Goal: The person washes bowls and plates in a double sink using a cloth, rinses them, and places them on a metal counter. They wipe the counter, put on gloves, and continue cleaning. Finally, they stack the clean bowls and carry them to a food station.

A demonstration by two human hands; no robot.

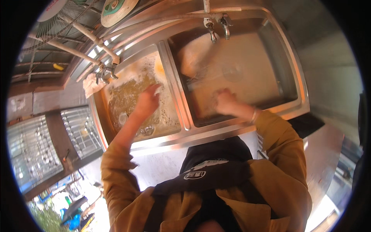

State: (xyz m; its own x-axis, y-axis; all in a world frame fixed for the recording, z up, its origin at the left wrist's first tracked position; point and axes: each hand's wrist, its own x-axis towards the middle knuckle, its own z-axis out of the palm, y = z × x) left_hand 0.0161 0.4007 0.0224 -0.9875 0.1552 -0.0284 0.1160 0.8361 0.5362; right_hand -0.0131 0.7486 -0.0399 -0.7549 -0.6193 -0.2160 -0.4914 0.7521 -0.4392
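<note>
My left hand (147,100) hovers over the left sink basin (102,111), which holds brownish, foamy water. Its thumb and fingers look apart, and I see nothing between them. Below it, a round clear rim (123,118), perhaps of a glass, shows at the water. A yellow patch (159,67) lies by the divider, too blurred to name. My right hand (226,102) is low over the near left part of the right sink basin (293,84), which holds cloudy water. Its fingers are curled and blurred; whether they hold anything is unclear.
Two metal taps (219,30) hang over the right basin's back edge. More taps (106,73) stand behind the left basin, beside a pale cloth (92,84). White foam (200,50) floats in the right basin's back left corner. A metal divider (174,87) separates the basins. Upper left is a fan (52,17).
</note>
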